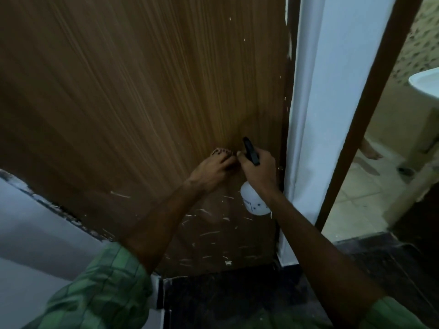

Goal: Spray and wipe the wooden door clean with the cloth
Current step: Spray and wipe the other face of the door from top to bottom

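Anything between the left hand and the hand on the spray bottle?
Head view: nothing lies between them. The left hand on the wooden door almost meets the right hand, which grips the spray bottle; no cloth shows there.

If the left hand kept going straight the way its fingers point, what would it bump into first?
Most likely the door: the left hand reaches toward it, fingers at or near its surface. Contact itself is unclear.

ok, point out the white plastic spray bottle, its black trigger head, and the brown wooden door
white plastic spray bottle (255, 201), head view, on body.
black trigger head (251, 151), head view, on top.
brown wooden door (142, 79), head view, on bare panel.
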The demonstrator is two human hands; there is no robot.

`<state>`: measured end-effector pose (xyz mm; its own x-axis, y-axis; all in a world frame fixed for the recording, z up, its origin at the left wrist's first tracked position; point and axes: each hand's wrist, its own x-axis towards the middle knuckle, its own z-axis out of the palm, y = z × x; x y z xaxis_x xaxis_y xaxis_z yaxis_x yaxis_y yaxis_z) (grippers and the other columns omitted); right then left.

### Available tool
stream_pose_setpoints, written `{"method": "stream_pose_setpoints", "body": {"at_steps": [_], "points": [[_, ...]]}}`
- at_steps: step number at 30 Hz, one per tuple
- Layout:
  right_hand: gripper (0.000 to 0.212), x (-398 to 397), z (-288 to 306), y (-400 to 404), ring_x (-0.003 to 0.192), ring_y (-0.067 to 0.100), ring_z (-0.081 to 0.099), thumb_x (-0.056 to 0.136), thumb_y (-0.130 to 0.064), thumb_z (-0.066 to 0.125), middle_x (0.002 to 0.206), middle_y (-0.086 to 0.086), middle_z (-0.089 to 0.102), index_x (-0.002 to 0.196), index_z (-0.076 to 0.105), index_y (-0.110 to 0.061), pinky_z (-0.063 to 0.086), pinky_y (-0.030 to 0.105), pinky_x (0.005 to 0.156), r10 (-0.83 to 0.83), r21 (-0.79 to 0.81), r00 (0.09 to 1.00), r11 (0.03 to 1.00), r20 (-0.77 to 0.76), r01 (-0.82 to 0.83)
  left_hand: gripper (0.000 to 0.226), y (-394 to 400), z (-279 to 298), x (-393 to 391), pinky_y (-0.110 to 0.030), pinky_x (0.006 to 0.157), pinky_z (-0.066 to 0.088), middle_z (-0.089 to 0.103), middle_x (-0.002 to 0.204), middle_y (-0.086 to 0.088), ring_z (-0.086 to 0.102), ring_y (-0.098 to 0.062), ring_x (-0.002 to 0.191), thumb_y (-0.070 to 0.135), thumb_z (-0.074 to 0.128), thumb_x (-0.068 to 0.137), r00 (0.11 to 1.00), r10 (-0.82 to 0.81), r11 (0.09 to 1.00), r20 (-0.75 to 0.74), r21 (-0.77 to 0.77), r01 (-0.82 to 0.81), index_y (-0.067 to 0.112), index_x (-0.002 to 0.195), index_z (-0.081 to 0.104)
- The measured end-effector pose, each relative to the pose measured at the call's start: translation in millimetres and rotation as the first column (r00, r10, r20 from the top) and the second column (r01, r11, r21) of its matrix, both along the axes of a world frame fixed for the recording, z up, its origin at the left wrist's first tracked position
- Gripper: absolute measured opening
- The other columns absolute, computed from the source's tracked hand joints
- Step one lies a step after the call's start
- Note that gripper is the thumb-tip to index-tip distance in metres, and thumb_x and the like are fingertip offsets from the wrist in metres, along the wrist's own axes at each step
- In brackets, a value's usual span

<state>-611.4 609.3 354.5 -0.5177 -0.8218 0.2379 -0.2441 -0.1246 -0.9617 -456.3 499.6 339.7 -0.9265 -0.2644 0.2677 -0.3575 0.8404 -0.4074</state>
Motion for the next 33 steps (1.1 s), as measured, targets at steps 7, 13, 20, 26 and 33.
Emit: {"method": "stream_pose_setpoints", "body": {"at_steps": [7, 13, 20, 26, 33], "points": [[0.02, -15, -23, 4, 0.059, 0.015, 0.055, 0.096, -0.024, 0.071, 0.064, 0.0, 0.058, 0.078, 0.066, -0.016, 0.043, 0.03, 0.06, -0.073, 0.108, 0.994, 0.992, 0.077, 0.065, 0.057, 10, 76, -45, -0.038, 0.094, 0.044, 0.056, 0.136, -0.022, 0.053, -0.039, 0.119, 0.01, 0.063, 0.088, 0.721, 0.124, 0.985, -0.682, -0.005, -0.174, 0.013, 0.145, 0.062], [0.013, -24, -18, 7, 0.072, 0.02, 0.067, 0.095, -0.037, 0.069, 0.075, 0.0, 0.068, 0.089, 0.069, -0.025, 0.061, 0.047, 0.069, -0.075, 0.081, 0.997, 0.994, 0.027, 0.073, 0.049, 1, 12, -44, -0.049, 0.112, 0.044, 0.044, 0.157, -0.016, 0.049, -0.037, 0.134, 0.018, 0.07, 0.094, 0.979, -0.046, 0.972, 0.201, -0.218, 0.091, 0.015, 0.143, 0.061], [0.009, -42, -19, 26, 0.068, 0.022, 0.061, 0.097, -0.016, 0.067, 0.079, 0.017, 0.066, 0.088, 0.066, -0.014, 0.053, 0.03, 0.062, -0.1, 0.091, 0.995, 0.991, 0.026, 0.097, 0.065, 12, 74, -77, -0.042, 0.093, 0.048, 0.052, 0.14, -0.019, 0.048, -0.036, 0.122, 0.013, 0.069, 0.085, 0.75, 0.096, 0.991, -0.655, -0.008, -0.134, 0.015, 0.149, 0.056], [0.015, -52, -19, 33, 0.07, 0.033, 0.065, 0.095, -0.022, 0.069, 0.073, 0.014, 0.067, 0.082, 0.068, -0.015, 0.055, 0.045, 0.066, -0.143, 0.086, 0.99, 0.986, 0.003, 0.142, 0.05, -1, 17, -89, -0.042, 0.104, 0.048, 0.053, 0.149, -0.008, 0.04, -0.03, 0.126, 0.027, 0.073, 0.089, 0.976, -0.132, 0.932, 0.175, -0.313, 0.182, 0.019, 0.138, 0.067], [0.027, -54, -24, 42, 0.06, 0.026, 0.061, 0.093, -0.023, 0.068, 0.061, 0.005, 0.059, 0.068, 0.058, -0.026, 0.054, 0.039, 0.06, -0.144, 0.101, 0.989, 0.984, -0.018, 0.145, 0.062, 18, 71, -120, -0.039, 0.089, 0.047, 0.054, 0.14, -0.018, 0.05, -0.034, 0.114, 0.029, 0.058, 0.086, 0.878, 0.013, 0.995, -0.478, -0.081, -0.058, 0.015, 0.147, 0.056]]}}
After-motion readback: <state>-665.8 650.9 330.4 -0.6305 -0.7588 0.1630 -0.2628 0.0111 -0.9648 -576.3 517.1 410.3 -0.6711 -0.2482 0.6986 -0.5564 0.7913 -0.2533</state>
